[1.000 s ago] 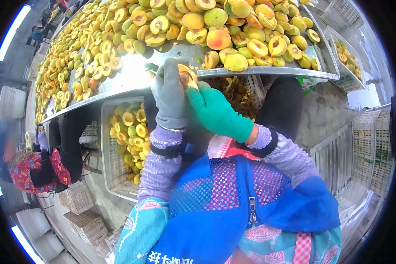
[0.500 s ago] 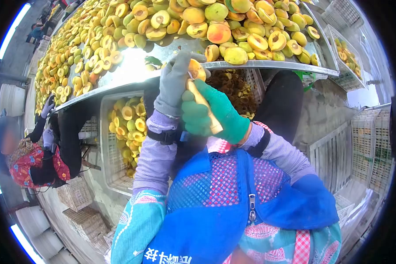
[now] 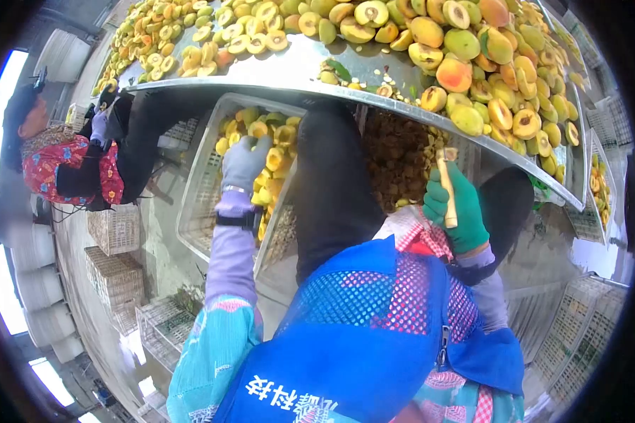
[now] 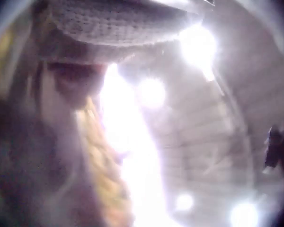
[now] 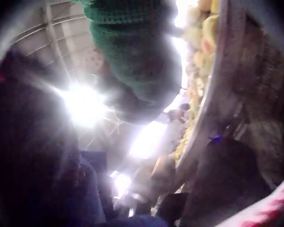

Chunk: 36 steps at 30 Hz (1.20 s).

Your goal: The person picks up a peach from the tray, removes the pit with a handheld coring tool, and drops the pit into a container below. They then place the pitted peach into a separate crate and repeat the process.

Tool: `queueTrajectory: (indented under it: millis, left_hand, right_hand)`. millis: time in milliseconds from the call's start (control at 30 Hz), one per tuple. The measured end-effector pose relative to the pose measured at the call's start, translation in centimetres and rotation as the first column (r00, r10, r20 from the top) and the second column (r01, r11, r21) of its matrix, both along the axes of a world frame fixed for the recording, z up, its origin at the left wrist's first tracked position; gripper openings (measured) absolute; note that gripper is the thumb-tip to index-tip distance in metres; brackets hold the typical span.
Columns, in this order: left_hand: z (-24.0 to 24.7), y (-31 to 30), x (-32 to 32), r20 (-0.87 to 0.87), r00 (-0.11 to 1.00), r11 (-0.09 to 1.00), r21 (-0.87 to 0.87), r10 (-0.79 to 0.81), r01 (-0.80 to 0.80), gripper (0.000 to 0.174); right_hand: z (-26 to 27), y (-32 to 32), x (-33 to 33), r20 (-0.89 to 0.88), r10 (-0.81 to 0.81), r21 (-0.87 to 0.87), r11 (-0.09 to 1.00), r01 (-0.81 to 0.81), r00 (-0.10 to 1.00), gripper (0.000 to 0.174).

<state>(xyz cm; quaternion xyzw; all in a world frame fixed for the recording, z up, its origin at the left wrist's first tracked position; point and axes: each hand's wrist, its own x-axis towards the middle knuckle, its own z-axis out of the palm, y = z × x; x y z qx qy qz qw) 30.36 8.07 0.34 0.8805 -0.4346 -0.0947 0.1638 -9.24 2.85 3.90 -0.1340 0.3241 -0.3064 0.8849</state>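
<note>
My left hand, in a grey glove, is down at the apricot halves in a white plastic crate. Its fingers point into the fruit and look loose, with the tips partly lost among the halves. In the left wrist view the grey glove fills the top, blurred. My right hand, green-gloved, grips a tool with a pale wooden handle, held upright beside my knee. A small brownish piece shows at the tool's upper end. The right wrist view has only the green glove, the tool hidden.
A metal table heaped with whole and halved apricots runs across the front. Below its edge, between my legs, lies a heap of brown pits and scraps. Another seated person works at left, near stacked crates.
Both hands were together at the table edge over an apricot. They have parted: the left has gone down to the crate, the right has drawn back rightward with the tool. The head view has swung left.
</note>
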Motion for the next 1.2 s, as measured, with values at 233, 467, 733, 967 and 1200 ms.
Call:
queueTrajectory:
  millis: [233, 467, 733, 967, 1200]
  left_hand:
    - [-10.8, -5.6, 2.6, 0.274, 0.815, 0.773, 0.56, -0.511, 0.296, 0.028]
    - [-3.6, 2.3, 2.5, -0.1, 0.932, 0.772, 0.533, -0.347, 0.345, 0.044]
    - [18.1, -20.1, 0.1, -0.305, 0.883, 0.893, -0.388, -0.357, 0.227, 0.026]
    - [14.0, -45.8, -8.5, 0.11, 0.675, 0.665, -0.114, -0.73, 0.738, 0.059]
    - [10.7, -40.9, -10.2, 0.175, 0.734, 0.744, -0.016, -0.656, 0.668, 0.074]
  right_hand:
    - [1.2, -0.1, 3.6, -0.132, 0.03, 0.045, 0.999, -0.024, 0.991, 0.031]
    - [1.4, -2.5, 3.3, -0.244, 0.016, -0.058, 0.998, -0.031, 0.97, 0.03]
    - [10.2, -12.3, 2.4, -0.622, -0.277, -0.543, 0.826, -0.149, 0.732, 0.019]
    - [10.5, -29.9, 0.4, -0.342, -0.932, -0.721, 0.181, -0.669, 0.116, 0.028]
    - [7.6, -33.0, 3.5, -0.247, -0.969, -0.506, 0.113, -0.855, 0.018, 0.031]
